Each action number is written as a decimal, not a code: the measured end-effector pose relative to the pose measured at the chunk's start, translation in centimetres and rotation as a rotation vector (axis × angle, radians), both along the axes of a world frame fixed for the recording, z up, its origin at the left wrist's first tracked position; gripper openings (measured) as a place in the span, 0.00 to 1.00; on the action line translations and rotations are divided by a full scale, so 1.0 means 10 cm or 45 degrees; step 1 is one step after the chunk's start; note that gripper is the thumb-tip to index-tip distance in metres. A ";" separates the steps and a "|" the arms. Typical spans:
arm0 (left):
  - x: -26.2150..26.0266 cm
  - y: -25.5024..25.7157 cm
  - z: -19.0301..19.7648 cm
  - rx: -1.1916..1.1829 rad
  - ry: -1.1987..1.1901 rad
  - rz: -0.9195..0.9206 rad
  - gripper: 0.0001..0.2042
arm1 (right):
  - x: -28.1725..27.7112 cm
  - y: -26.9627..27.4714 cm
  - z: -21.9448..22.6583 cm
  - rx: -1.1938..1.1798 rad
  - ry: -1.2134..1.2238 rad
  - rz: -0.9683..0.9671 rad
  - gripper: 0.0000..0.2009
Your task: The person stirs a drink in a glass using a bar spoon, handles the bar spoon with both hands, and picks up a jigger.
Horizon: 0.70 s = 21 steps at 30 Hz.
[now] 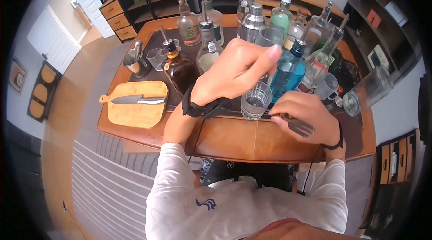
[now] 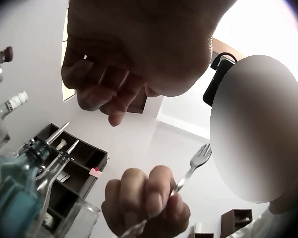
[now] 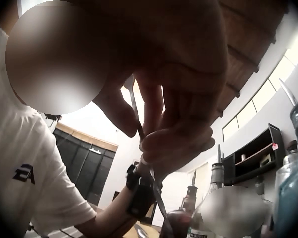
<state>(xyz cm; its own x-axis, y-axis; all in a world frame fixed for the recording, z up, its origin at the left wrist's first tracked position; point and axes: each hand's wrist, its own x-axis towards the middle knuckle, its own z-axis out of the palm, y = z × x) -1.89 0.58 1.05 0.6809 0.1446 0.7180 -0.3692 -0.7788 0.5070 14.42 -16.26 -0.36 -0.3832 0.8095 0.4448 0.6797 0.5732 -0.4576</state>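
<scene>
My left hand (image 1: 238, 69) is raised over a cut-glass tumbler (image 1: 255, 103), back of the hand upward. From below, in the left wrist view, its fingers (image 2: 93, 97) hang loosely curled with nothing visible in them. My right hand (image 1: 310, 114), just right of the tumbler, grips a long metal bar spoon (image 2: 185, 177) by its stem. The spoon's forked end points back toward my body, and its twisted stem runs on past the fingers. Its far end is hidden in the head view. The tumbler stands near the table's front edge and looks to have clear contents.
Several bottles crowd the table, among them a blue bottle (image 1: 287, 74) and a dark brown bottle (image 1: 179, 70). A shaker (image 1: 254, 21) stands behind. A knife (image 1: 138, 99) lies on the wooden board (image 1: 135, 116) at left. A clear jar (image 1: 370, 90) stands at right.
</scene>
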 end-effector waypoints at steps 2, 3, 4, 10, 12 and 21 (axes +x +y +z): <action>0.02 0.02 -0.02 0.012 -0.037 -0.005 0.24 | -0.04 -0.05 -0.11 0.156 -0.125 -0.057 0.11; 0.02 0.04 -0.02 0.050 -0.029 -0.005 0.23 | -0.06 -0.08 -0.13 0.117 -0.123 -0.093 0.11; 0.02 0.05 -0.03 0.088 -0.016 -0.008 0.22 | -0.06 -0.09 -0.17 0.110 -0.128 -0.102 0.11; 0.03 0.04 -0.05 0.081 0.032 0.013 0.18 | 0.07 -0.10 -0.33 -0.088 0.034 -0.298 0.21; 0.08 -0.03 -0.06 -0.004 -0.063 0.037 0.21 | 0.13 -0.12 -0.40 -0.076 0.072 -0.341 0.25; 0.14 0.04 -0.12 -0.010 -0.130 0.180 0.19 | 0.90 -0.47 -0.66 0.652 0.025 -0.867 0.17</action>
<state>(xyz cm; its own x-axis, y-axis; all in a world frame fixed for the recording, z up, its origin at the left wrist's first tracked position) -0.48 0.95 -0.19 0.5768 0.2396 0.7810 -0.3064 -0.8228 0.4787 23.45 -20.99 -6.94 0.1259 0.5574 0.8206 0.9460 0.1816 -0.2685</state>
